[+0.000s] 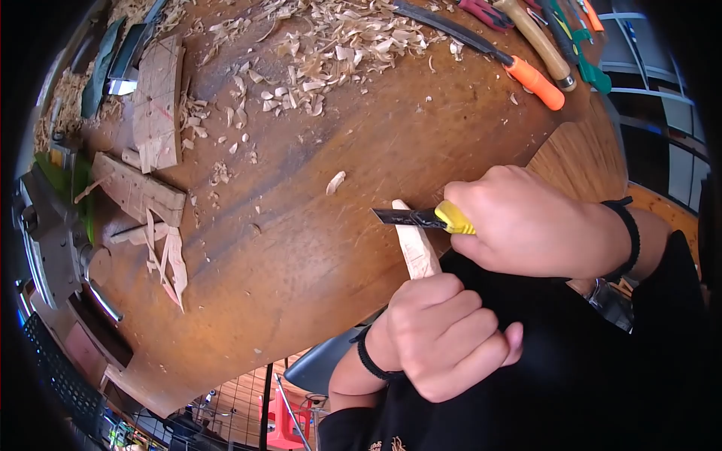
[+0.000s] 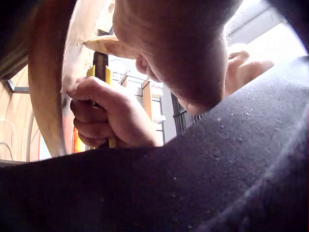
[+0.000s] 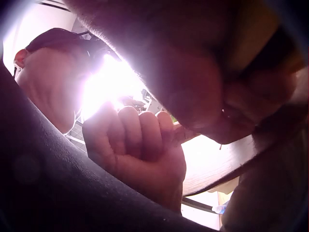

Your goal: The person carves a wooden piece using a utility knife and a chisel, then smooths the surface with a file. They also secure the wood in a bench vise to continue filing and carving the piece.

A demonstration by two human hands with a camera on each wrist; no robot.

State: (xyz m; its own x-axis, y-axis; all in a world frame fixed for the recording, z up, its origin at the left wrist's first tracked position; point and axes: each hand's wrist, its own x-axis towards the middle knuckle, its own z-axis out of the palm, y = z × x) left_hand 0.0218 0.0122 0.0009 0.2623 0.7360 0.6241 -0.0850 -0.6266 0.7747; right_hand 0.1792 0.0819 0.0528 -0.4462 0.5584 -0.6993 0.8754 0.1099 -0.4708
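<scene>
My left hand (image 1: 449, 334) grips a pale, whittled wooden stick (image 1: 416, 244), whose tapered end points away from me over the table edge. In my right hand (image 1: 530, 222) is a yellow utility knife (image 1: 454, 217), fingers wrapped round its handle. Its dark blade (image 1: 398, 216) lies across the stick close to the tip. The left wrist view shows the stick (image 2: 112, 47) coming out of the left fist, with the knife (image 2: 101, 67) held upright against it by the right hand (image 2: 113, 111). In the right wrist view the left hand (image 3: 140, 145) appears as a closed fist; the blade is hidden there.
Wood shavings (image 1: 331, 60) cover the far part of the brown table (image 1: 301, 218). Drilled wooden blocks (image 1: 158, 105) and split scraps (image 1: 174, 263) lie at left. An orange-handled curved blade (image 1: 534, 81) and a wooden-handled tool (image 1: 538, 41) rest at the back right.
</scene>
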